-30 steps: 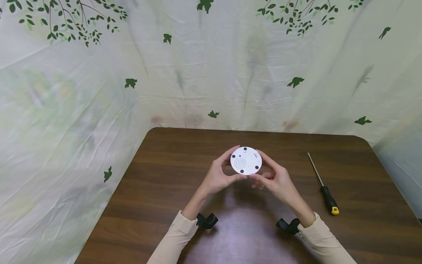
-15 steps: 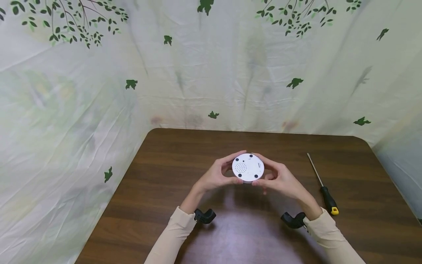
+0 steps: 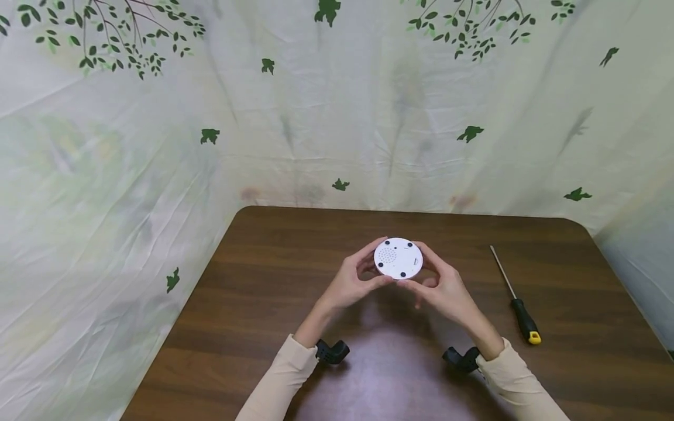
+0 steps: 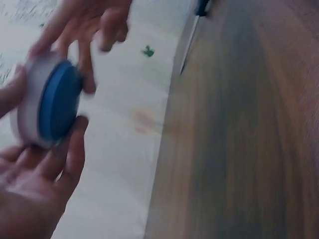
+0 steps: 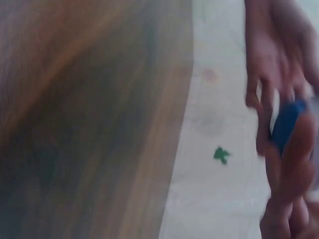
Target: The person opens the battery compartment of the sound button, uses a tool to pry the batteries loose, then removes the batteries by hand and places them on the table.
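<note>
Between both hands, raised above the table, is a round white-and-blue button device (image 3: pixel 398 258). Its white underside faces the head camera, with several dark round feet, a patch of small holes and a small slot near the right rim. The left wrist view shows its blue cap (image 4: pixel 62 102) on the far side. My left hand (image 3: pixel 350 282) grips the left edge, thumb below and fingers above and behind. On the right edge my right hand (image 3: pixel 444 289) holds it the same way. In the right wrist view only a sliver of the blue cap (image 5: pixel 286 127) shows past the fingers.
A screwdriver (image 3: pixel 517 297) with a black-and-yellow handle lies on the brown wooden table (image 3: pixel 253 327), right of the hands. A pale curtain (image 3: pixel 316 117) with leaf prints hangs behind the table and along its left side.
The button device dipped toward me, then rose again. It has turned a little clockwise, its slot moving down along the right rim, and sits slightly further right. Both hands keep hold; the screwdriver stays put.
</note>
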### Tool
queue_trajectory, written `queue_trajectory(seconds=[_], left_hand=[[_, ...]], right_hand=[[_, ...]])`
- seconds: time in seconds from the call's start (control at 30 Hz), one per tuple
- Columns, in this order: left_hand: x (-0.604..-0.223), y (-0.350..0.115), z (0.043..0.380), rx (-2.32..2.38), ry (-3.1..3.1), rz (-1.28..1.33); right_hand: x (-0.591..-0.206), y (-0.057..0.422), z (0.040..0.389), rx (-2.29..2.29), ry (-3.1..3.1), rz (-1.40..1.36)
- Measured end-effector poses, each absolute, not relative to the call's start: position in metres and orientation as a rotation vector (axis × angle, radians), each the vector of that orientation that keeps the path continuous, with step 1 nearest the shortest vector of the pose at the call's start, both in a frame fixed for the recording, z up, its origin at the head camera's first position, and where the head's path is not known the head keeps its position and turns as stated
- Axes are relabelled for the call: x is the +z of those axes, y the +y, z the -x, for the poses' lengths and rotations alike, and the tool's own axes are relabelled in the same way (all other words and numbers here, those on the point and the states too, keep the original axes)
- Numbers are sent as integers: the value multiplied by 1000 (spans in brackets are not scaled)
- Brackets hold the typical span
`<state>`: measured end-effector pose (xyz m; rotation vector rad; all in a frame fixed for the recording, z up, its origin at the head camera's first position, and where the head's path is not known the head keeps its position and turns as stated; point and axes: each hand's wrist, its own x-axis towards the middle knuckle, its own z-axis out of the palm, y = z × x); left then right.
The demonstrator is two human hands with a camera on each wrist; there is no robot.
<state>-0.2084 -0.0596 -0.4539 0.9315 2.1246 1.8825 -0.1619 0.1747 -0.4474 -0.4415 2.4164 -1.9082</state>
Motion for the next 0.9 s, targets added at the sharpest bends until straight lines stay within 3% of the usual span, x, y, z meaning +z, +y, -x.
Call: queue_trajectory(seconds=[0.27,0.63,0.9], left_hand=[[-460,-73,216,1830,1832,-1085],[-466,-60,209,1899,2015,-932],[-472,-67,216,1747,2047,-956]], right_hand=[[-448,182,165,-1795,2297,502],[-463,161,161,-1881,2761,290],[-461,184,174,-1707,2523,504]])
